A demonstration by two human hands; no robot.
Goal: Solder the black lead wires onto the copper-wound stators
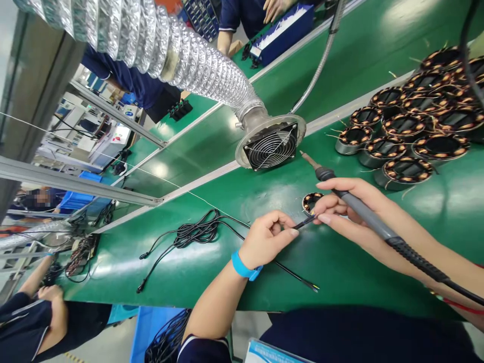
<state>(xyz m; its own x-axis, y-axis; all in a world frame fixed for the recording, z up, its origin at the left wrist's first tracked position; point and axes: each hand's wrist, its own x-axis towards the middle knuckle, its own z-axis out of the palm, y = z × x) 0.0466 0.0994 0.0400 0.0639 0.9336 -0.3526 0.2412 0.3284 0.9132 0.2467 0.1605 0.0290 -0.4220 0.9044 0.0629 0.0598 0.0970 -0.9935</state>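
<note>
At the centre of a green counter (212, 282), seen from a head-worn camera, two bare hands meet over a thin black wire (302, 223). The left hand (264, 241), with a blue wristband (245, 268), has thumb and forefinger closed on the wire near its end; the rest of the wire trails toward 5 o'clock and lies loose on the counter. The right hand (348, 212), at 3 o'clock of the left, has its fingers wrapped around a soldering iron (363, 212) held like a pen, tip pointing toward 11 o'clock, while its fingertips also touch the wire end. Just behind the fingertips sits a small copper-wound coil (310, 200). The wire looks light and limp, so it probably needs pinching close to the end; the iron seems stiff, best held by its grip, away from the metal tip. At 2 o'clock lie many more coils (412, 136); at 12 o'clock a fan duct (270, 143); at 9 o'clock a bundle of black cables (192, 233).
</note>
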